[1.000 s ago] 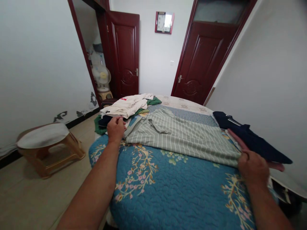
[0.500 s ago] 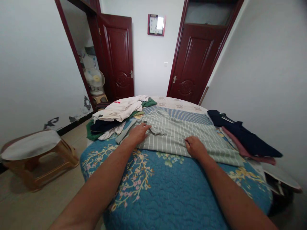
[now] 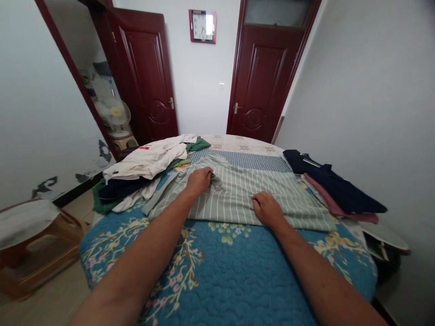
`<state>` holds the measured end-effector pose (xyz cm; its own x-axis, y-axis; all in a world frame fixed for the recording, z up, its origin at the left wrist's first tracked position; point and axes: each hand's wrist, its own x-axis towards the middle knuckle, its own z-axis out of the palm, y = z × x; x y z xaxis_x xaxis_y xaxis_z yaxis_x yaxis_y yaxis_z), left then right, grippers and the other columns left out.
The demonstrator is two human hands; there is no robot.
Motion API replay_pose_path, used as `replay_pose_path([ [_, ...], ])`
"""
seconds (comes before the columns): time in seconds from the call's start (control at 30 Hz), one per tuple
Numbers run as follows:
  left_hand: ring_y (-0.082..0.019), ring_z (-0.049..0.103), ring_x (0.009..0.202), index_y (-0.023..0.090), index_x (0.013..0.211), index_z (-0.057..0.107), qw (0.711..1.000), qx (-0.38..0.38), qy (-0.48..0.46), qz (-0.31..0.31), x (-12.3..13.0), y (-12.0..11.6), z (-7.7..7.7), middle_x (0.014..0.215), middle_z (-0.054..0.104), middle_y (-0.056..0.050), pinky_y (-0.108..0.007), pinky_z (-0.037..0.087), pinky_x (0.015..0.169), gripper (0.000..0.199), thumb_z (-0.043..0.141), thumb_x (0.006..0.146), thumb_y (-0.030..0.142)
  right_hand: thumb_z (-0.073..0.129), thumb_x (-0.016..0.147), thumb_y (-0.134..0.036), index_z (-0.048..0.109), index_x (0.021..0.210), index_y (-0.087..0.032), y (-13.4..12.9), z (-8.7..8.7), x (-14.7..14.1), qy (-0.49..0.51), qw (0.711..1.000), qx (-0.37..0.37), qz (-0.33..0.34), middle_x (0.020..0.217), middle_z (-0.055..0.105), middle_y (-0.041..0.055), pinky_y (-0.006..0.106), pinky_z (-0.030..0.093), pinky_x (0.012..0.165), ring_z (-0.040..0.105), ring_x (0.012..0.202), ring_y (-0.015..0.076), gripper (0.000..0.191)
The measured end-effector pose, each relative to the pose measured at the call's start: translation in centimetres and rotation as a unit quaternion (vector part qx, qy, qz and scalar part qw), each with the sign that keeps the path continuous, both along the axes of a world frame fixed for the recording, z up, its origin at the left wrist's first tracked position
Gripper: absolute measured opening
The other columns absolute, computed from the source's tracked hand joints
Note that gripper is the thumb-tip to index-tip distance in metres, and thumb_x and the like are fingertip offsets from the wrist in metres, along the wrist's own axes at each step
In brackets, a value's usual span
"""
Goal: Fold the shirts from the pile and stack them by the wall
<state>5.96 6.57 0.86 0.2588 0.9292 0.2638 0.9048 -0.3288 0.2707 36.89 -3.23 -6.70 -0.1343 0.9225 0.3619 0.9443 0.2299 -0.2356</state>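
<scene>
A grey-green shirt with white stripes (image 3: 234, 181) lies spread across the quilted blue cover, its near edge folded fairly straight. My left hand (image 3: 200, 180) pinches cloth near the shirt's left part, where the fabric bunches into a small dark-shadowed fold under the fingertips. Further right, my right hand (image 3: 268, 207) rests on the shirt with curled fingers, thumb and forefinger closed on the cloth near its front edge. Part of the shirt's left side passes behind my left forearm.
A loose heap of white, green and dark clothes (image 3: 146, 163) lies at the table's left. Folded navy and pink garments (image 3: 333, 181) are stacked at the right. The blue floral cover (image 3: 244, 271) drapes the rounded table. A stool (image 3: 37, 244) stands on the floor at left.
The view has turned slightly, shifting the scene leftward. My left hand's fingers, which were more extended over the shirt, are now drawn together on the cloth. The right hand stays on the shirt.
</scene>
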Motion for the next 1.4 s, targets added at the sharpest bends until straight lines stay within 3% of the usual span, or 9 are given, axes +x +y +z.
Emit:
replay_pose_path([
  [0.1,-0.024,0.062,0.141,0.018,0.153,0.059,0.998,-0.006,-0.044,-0.053,0.6,1.1,-0.7,0.153,0.065,-0.015,-0.035,0.047,0.117,0.051,0.049,0.103,0.017,0.051,0.102,-0.023,0.076,0.111,-0.018,-0.1,0.1,0.0,0.000,1.000,-0.006,-0.001,0.114,0.073,0.0115,0.036,0.045,0.105,0.062,0.113,0.0256,0.027],
  [0.2,-0.028,0.056,0.147,0.017,0.159,0.052,0.996,0.001,-0.061,-0.069,-0.9,0.6,-1.2,0.162,0.055,-0.018,-0.041,0.045,0.121,0.062,0.052,0.098,0.011,0.051,0.102,-0.023,0.076,0.114,-0.017,-0.3,0.3,0.0,-0.006,1.000,-0.007,0.000,0.116,0.073,0.0125,0.036,0.045,0.106,0.062,0.114,0.0259,0.028],
  [0.47,-0.038,0.071,0.120,0.018,0.143,0.064,0.980,-0.028,0.141,0.136,-8.0,-5.7,-0.2,0.134,0.072,-0.021,-0.048,0.055,0.099,0.047,0.052,0.102,0.038,0.056,0.103,-0.034,0.065,0.143,-0.018,-0.8,1.5,-0.2,-0.078,0.991,-0.023,-0.107,0.139,0.068,0.0169,0.046,0.037,0.112,0.057,0.130,0.0326,0.044],
  [0.7,-0.032,0.073,0.118,0.023,0.147,0.062,0.979,-0.036,0.119,0.163,-11.7,-7.5,-0.9,0.127,0.077,-0.016,-0.041,0.055,0.096,0.048,0.044,0.107,0.041,0.047,0.108,-0.030,0.074,0.113,-0.018,-0.9,2.5,1.5,-0.112,0.983,-0.057,-0.131,0.120,0.073,0.0150,0.043,0.038,0.105,0.064,0.119,0.0299,0.030],
  [0.87,-0.032,0.073,0.119,0.026,0.140,0.069,0.978,-0.071,0.146,0.133,-14.9,-7.0,-0.5,0.127,0.078,-0.014,-0.039,0.053,0.099,0.045,0.055,0.103,0.049,0.047,0.108,-0.030,0.075,0.117,-0.017,-1.0,2.2,3.2,-0.084,0.980,-0.008,-0.178,0.114,0.074,0.0140,0.040,0.040,0.096,0.065,0.112,0.0286,0.031],
  [1.0,-0.029,0.072,0.122,0.027,0.141,0.068,0.979,-0.077,0.145,0.120,-15.6,-7.3,-1.1,0.132,0.077,-0.012,-0.038,0.052,0.103,0.048,0.054,0.104,0.053,0.052,0.104,-0.026,0.075,0.122,-0.018,-1.2,2.0,3.2,-0.075,0.980,0.042,-0.182,0.120,0.072,0.0150,0.044,0.038,0.105,0.061,0.116,0.0308,0.030],
  [1.1,-0.030,0.072,0.121,0.028,0.142,0.067,0.978,-0.081,0.143,0.128,-15.6,-7.8,-1.6,0.131,0.078,-0.012,-0.038,0.053,0.101,0.049,0.052,0.104,0.053,0.055,0.102,-0.025,0.074,0.125,-0.017,-1.5,2.1,2.2,-0.079,0.986,0.070,-0.132,0.129,0.070,0.0163,0.044,0.038,0.109,0.057,0.123,0.0311,0.031],
  [1.23,-0.032,0.074,0.117,0.026,0.142,0.067,0.974,-0.069,0.166,0.140,-15.8,-8.3,-1.5,0.127,0.079,-0.014,-0.040,0.055,0.096,0.048,0.046,0.105,0.048,0.053,0.104,-0.025,0.077,0.123,-0.019,-1.7,2.0,1.2,-0.111,0.992,0.006,-0.068,0.124,0.071,0.0152,0.038,0.043,0.101,0.060,0.120,0.0289,0.031],
  [1.4,-0.033,0.076,0.111,0.027,0.134,0.071,0.957,-0.074,0.226,0.164,-15.2,-9.1,-0.4,0.122,0.080,-0.015,-0.041,0.057,0.089,0.042,0.047,0.103,0.040,0.046,0.104,-0.020,0.079,0.125,-0.022,-1.6,1.8,2.9,-0.125,0.981,-0.049,-0.143,0.122,0.073,0.0152,0.038,0.046,0.094,0.066,0.113,0.0284,0.039],
])
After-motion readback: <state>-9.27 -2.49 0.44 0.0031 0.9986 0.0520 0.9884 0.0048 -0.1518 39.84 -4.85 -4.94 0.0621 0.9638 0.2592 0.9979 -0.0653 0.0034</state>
